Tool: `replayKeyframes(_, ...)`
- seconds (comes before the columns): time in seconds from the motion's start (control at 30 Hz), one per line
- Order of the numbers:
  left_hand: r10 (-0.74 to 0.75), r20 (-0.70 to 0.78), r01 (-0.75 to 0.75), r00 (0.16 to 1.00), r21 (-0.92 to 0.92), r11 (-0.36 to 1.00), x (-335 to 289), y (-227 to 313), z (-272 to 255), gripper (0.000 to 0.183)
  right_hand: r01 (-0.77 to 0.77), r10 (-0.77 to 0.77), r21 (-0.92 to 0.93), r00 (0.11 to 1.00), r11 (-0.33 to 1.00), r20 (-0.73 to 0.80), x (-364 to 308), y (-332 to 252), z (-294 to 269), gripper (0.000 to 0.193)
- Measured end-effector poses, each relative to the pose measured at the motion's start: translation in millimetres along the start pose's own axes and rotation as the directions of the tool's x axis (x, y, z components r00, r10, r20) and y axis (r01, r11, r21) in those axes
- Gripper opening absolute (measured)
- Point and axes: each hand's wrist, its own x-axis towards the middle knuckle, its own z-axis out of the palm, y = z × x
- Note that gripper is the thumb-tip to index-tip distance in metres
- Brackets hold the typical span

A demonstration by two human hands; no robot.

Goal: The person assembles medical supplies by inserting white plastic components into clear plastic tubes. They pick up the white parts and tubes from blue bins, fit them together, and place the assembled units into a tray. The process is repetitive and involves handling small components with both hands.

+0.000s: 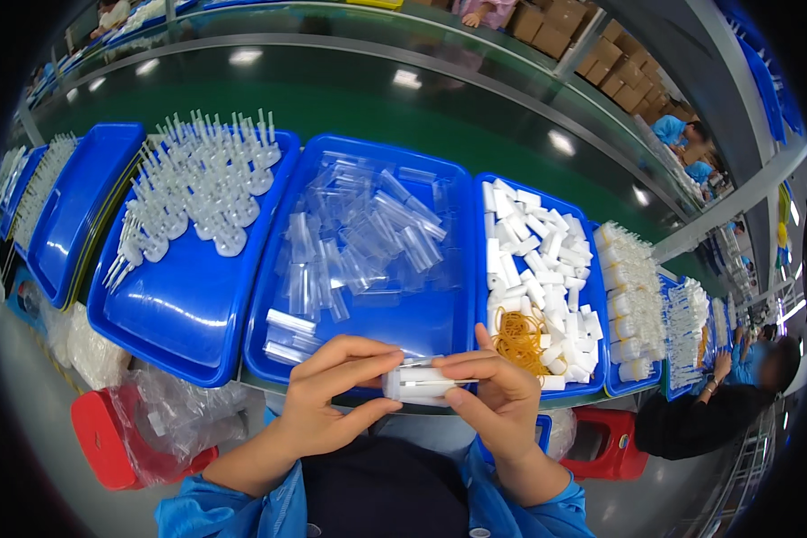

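In front of my body, both hands hold a short clear plastic tube [412,384] with white cylindrical pieces inside or against it. My left hand [336,386] pinches its left end between thumb and fingers. With thumb and fingers closed on the right end, my right hand [498,399] also steadies a thin white stem that lies along the piece. Whether that stem runs inside the tube or beside it I cannot tell. Just beyond is a blue tray [390,327] of loose clear tubes [368,238]. To its right, a blue tray holds white foam-like cylinders [547,260] and tan rubber bands [520,341].
On the left, a blue tray [152,314] carries white stemmed parts with round bases [206,188]. Stacked blue trays [81,215] stand farther left. Bundled white parts [632,296] fill a tray at right. Red stools [108,439] flank me; a co-worker in black [713,412] is at right.
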Motion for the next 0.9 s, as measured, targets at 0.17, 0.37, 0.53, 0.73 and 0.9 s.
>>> replayKeyframes(0.17,-0.063,-0.048,0.055,0.997,-0.156,0.986,-1.8,-2.6,-2.6,0.044,0.062,-0.088,-0.557,0.996,0.828,-0.020,44.8,-5.1,-69.0,0.016)
replayKeyframes(0.37,-0.029,-0.015,0.023,0.999,-0.298,0.954,0.8,-6.4,-3.8,0.038,-0.143,-0.078,-0.688,0.957,0.712,-0.280,92.3,72.2,-146.2,0.008)
replayKeyframes(0.53,-0.088,-0.045,0.072,0.995,-0.287,0.955,-0.2,-2.6,-1.8,0.041,-0.176,-0.018,-0.901,0.980,0.397,-0.200,103.5,92.9,-138.1,0.013)
replayKeyframes(0.73,-0.092,-0.001,0.090,0.996,-0.209,0.974,-0.3,-1.0,-5.0,0.046,-0.053,-0.175,-0.826,0.968,0.561,-0.181,92.9,68.1,-142.0,0.010)
replayKeyframes(0.9,-0.073,-0.039,0.061,0.997,-0.247,0.967,-1.4,-5.0,-2.5,0.049,0.024,-0.226,-0.611,0.940,0.792,-0.256,71.7,30.8,-137.2,0.012)
